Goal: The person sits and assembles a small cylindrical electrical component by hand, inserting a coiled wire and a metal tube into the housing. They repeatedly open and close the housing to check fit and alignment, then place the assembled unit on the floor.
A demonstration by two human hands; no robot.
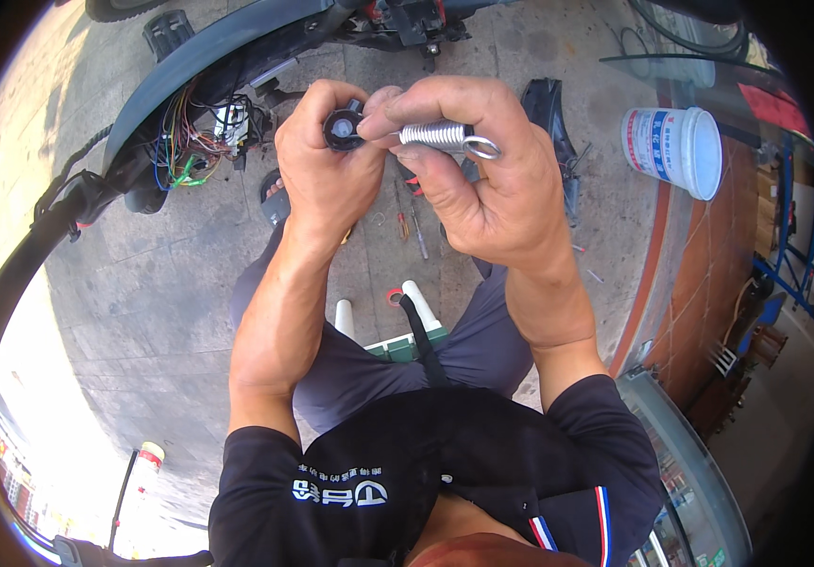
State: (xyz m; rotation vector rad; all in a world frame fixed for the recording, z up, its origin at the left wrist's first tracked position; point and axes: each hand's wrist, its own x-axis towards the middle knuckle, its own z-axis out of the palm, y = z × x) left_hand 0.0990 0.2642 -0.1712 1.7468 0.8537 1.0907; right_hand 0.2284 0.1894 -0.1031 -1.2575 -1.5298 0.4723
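Observation:
Both my hands are raised close together in the upper middle of the view. My left hand (pixel 322 180) is closed around a black cylindrical part (pixel 341 129), whose round end with a grey centre faces up. A silver coil spring (pixel 433 135) lies between the thumb and fingers of my right hand (pixel 511 194). The spring's looped end points right, and its other end is close to the black part. Right fingertips cover the gap there, so I cannot tell whether the two are joined.
A dark vehicle body (pixel 204 66) arches across the top left, with a bundle of coloured wires (pixel 189 137) hanging out. A white bucket (pixel 695 151) stands at the right. Screwdrivers (pixel 404 225) and a black plastic panel (pixel 547 104) lie on the paving.

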